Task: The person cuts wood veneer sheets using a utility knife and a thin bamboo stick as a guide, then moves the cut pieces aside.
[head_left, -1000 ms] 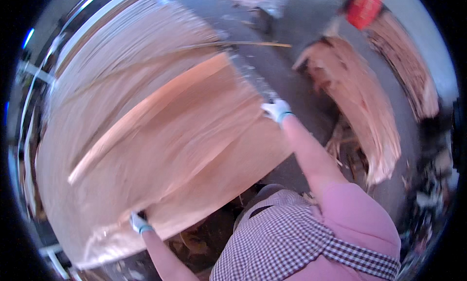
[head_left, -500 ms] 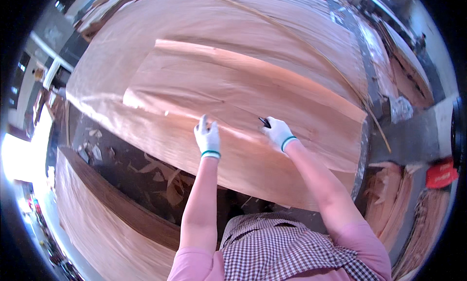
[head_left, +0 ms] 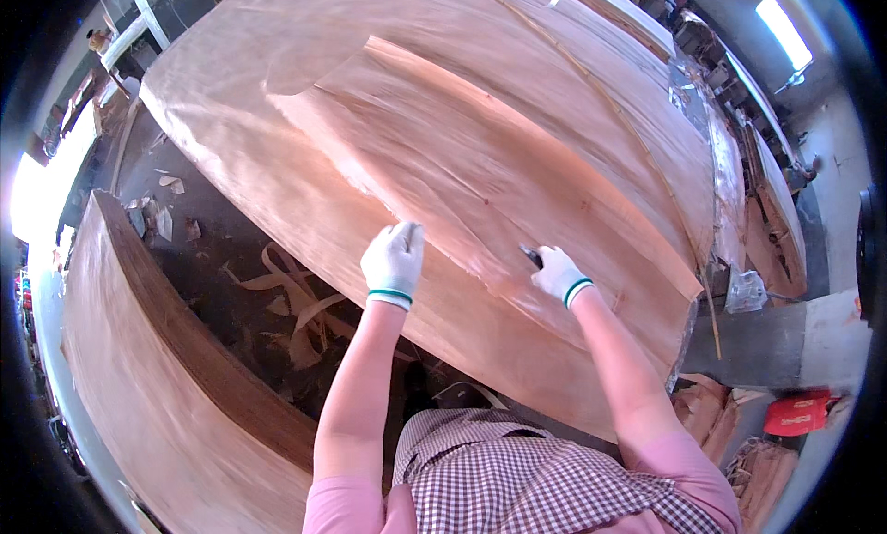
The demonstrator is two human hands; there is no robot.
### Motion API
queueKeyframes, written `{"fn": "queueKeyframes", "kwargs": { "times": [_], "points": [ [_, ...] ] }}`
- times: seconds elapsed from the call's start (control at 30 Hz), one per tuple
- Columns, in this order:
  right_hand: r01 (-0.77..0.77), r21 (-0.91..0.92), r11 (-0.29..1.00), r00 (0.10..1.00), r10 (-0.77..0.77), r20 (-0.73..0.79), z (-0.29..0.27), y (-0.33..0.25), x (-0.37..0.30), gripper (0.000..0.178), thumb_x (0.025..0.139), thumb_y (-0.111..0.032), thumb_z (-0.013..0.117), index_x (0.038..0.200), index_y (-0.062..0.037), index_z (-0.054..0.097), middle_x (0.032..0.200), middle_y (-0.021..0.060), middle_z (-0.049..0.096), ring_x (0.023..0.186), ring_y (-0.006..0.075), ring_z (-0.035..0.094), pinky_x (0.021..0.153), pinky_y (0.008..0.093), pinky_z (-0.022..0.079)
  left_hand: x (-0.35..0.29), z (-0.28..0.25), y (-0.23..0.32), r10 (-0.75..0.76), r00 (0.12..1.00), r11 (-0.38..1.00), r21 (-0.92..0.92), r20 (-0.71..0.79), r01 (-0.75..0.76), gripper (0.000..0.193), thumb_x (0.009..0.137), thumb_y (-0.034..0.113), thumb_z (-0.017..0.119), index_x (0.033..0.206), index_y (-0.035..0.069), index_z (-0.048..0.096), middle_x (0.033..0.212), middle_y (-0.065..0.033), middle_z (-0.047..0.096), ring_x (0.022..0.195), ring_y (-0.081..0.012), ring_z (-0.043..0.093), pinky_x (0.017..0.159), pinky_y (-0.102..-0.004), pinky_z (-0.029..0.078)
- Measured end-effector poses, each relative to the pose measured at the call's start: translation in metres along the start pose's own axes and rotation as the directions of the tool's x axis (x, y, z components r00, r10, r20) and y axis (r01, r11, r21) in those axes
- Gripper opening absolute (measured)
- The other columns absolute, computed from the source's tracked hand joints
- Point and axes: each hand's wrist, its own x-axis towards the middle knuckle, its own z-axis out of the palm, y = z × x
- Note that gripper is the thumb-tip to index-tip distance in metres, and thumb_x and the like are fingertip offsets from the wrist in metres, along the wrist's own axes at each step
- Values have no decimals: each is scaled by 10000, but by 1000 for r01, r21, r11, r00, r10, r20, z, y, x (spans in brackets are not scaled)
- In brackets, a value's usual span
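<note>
A thin reddish wood veneer sheet (head_left: 443, 164), wrinkled and with a ragged near edge, lies on a broad stack of paler veneer (head_left: 222, 137). My left hand (head_left: 393, 264), in a white glove with a green cuff, is closed at that ragged edge. Its fingertips are pressed together, and what they hold, if anything, is hidden. Farther right, my gloved right hand (head_left: 560, 273) is wrapped round a small black tool (head_left: 530, 255). Only the tool's end shows past the fingers, over the sheet's surface.
A long thin wooden strip (head_left: 628, 118) runs across the stack's far right side. Another veneer stack (head_left: 176, 377) stands at the near left. Curled veneer scraps (head_left: 300, 317) litter the dark floor between the stacks. A red object (head_left: 796, 413) lies at the right.
My left hand has gone from spread fingers to closed. My right hand still holds the black tool, now slightly farther right and nearer me. The whole view has turned.
</note>
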Motion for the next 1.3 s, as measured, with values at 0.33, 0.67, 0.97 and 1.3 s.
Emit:
{"fn": "queueKeyframes", "kwargs": {
  "times": [0.33,0.67,0.97,1.3],
  "points": [
    [273,104,956,962,-272,-24,30,-170,70,272,956,-283,429,989,-25,506,895,236,651,826,426,628,714,511,480,15,50,-63,252,954,951,222,-163,-214,422,837,273,585,1224,104,572,1301,-84,504,1254,-299,402,1080,-508,232],
    [295,-77,952,951,-301,-69,43,-172,94,235,933,-237,437,971,-23,526,835,243,653,800,426,636,706,519,496,22,46,-62,236,970,926,315,-60,-206,403,887,254,505,1275,157,556,1379,-22,479,1271,-270,400,1107,-497,189],
    [-27,-66,997,999,30,41,20,93,-131,217,920,-244,465,982,-39,502,764,229,646,689,400,645,553,519,488,6,75,-13,151,987,871,480,-53,-108,427,901,228,501,1327,203,510,1460,25,396,1379,-271,287,1117,-548,133],
    [-43,31,999,987,37,159,-1,184,-176,234,911,-257,464,992,-65,571,843,187,665,808,377,656,696,473,514,-121,163,96,437,811,704,414,388,-577,629,900,282,487,1436,21,286,1528,-145,220,1422,-298,174,1144,-497,91]
  ]
}}
